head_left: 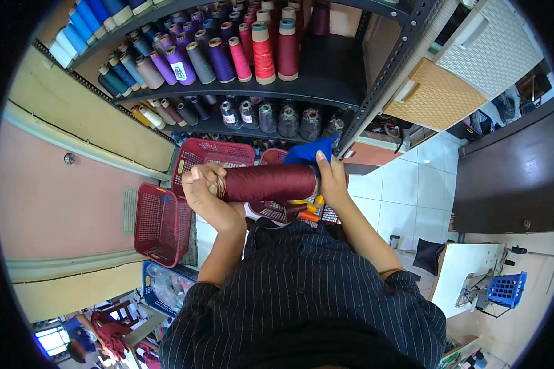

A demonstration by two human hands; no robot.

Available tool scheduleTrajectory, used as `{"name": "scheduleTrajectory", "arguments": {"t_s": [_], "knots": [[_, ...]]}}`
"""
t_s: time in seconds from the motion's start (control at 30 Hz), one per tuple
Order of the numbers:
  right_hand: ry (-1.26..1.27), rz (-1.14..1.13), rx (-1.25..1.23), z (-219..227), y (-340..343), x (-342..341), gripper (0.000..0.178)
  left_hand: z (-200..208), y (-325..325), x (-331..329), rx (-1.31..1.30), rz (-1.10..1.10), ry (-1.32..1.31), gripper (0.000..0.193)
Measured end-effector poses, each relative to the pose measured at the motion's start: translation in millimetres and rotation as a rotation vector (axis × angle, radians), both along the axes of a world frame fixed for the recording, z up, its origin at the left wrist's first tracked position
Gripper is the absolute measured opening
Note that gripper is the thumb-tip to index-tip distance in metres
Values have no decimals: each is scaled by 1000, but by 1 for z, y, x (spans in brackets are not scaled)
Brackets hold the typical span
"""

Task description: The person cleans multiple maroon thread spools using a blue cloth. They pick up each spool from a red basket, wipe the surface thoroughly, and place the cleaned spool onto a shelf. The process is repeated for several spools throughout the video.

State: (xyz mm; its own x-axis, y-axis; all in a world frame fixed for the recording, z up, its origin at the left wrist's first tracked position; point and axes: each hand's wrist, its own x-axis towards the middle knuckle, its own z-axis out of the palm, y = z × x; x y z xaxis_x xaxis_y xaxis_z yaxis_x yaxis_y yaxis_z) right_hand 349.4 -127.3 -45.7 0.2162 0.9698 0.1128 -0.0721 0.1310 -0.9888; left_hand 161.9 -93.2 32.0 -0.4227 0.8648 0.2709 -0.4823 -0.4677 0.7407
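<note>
A large maroon thread cone (268, 183) lies sideways in front of my chest. My left hand (204, 189) is closed around its left end, the fingers curled over the tip. At the other end my right hand (333, 179) pinches a blue cloth (308, 150) against the cone's base, thumb pointing up. Part of the cloth is hidden behind the cone. Just below the cone, several smaller thread spools (308, 209), orange, yellow and dark red, lie in a basket.
A black metal shelf (332, 67) ahead carries several rows of coloured thread cones (218, 60). Red plastic baskets (160, 221) stand on the floor at the left, with a blue basket (165, 292) behind. Woven-front drawers (437, 92) are at the right. A sewing table (471, 277) stands lower right.
</note>
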Motion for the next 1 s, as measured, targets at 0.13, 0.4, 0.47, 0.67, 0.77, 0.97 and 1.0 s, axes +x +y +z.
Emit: {"name": "scheduleTrajectory", "arguments": {"t_s": [0.13,0.4,0.47,0.67,0.77,0.97,1.0], "knots": [[-455,41,370,47,-22,-18,30,-4,-10,-11,277,-336,172,38],[-479,307,142,10,-39,-37,38,2,-26,-14,492,-640,142,32],[-389,400,62,-4,-30,-29,44,0,-29,-13,569,-709,237,27],[-123,388,-41,13,-20,-26,51,17,-21,-10,742,-912,371,28],[-157,570,-71,39,-40,-42,44,18,-26,-7,743,-918,427,33],[-126,258,-257,-32,-32,-41,50,15,-24,-9,765,-813,389,34],[-40,211,-339,-30,-30,-39,51,14,-21,-7,757,-769,339,34]]}}
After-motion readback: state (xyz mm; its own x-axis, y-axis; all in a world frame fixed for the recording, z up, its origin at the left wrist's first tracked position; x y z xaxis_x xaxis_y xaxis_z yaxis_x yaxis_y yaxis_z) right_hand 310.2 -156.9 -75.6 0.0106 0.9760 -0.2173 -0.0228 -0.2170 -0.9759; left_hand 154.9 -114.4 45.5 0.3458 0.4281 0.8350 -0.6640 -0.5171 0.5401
